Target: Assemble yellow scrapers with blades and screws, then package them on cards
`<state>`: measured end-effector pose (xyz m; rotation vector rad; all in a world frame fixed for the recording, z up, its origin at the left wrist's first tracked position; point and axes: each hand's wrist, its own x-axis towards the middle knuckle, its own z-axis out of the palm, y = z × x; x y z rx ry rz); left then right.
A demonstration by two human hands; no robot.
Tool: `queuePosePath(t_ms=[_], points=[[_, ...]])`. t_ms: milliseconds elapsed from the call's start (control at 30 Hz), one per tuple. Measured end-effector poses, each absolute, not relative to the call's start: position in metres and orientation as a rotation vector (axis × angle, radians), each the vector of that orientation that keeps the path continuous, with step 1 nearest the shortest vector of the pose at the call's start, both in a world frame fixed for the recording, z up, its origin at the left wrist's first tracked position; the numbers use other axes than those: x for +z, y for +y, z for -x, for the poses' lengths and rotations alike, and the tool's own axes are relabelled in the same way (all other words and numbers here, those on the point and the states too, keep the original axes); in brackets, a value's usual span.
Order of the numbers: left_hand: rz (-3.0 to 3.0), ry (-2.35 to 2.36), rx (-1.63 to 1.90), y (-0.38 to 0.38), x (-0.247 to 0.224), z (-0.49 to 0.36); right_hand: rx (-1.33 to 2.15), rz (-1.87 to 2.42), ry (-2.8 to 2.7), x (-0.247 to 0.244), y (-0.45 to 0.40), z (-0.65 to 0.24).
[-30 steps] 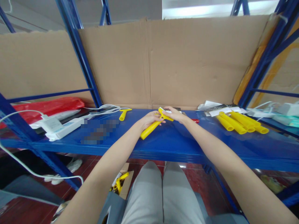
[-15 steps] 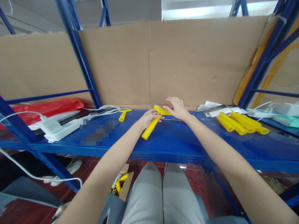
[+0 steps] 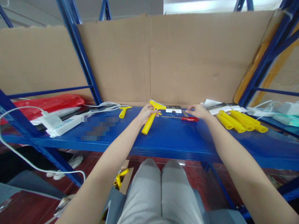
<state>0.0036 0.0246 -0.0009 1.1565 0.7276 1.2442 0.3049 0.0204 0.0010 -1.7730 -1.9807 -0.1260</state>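
My left hand [image 3: 147, 114] is closed around the neck of a yellow scraper [image 3: 149, 123], whose handle slants toward me and whose wide head points away. My right hand [image 3: 198, 111] is over the back of the shelf, fingers bent and a little apart, with nothing visible between them. Close to its fingertips lies a small grey strip [image 3: 185, 114]; whether they touch it I cannot tell. A screwdriver [image 3: 190, 119] with a red handle lies between the hands, its shaft pointing left. Behind it is a small black-and-white packet [image 3: 173, 109].
Several yellow tube handles [image 3: 235, 120] lie at right beside white and black packets [image 3: 218, 107]. Another yellow scraper piece [image 3: 123, 112] lies at left, near cables and a white power strip [image 3: 67, 125]. Cardboard [image 3: 187, 59] walls the back. Below, a box [image 3: 126, 180] holds yellow parts.
My right hand has moved right, away from the scraper, uncovering the screwdriver and the packet. My left hand still holds the scraper, its head now turned slightly left.
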Motion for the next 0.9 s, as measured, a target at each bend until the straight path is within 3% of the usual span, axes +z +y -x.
queuePosePath(t_ms=[200,900], points=[[-1.137,0.764,1.256,0.031,-0.003,0.002,0.076,1.983,-2.053,-0.002,0.011,-0.297],[-1.097,0.836,1.286,0.022,0.003,-0.002,0.132,1.742,-2.226,-0.012,0.013,-0.281]])
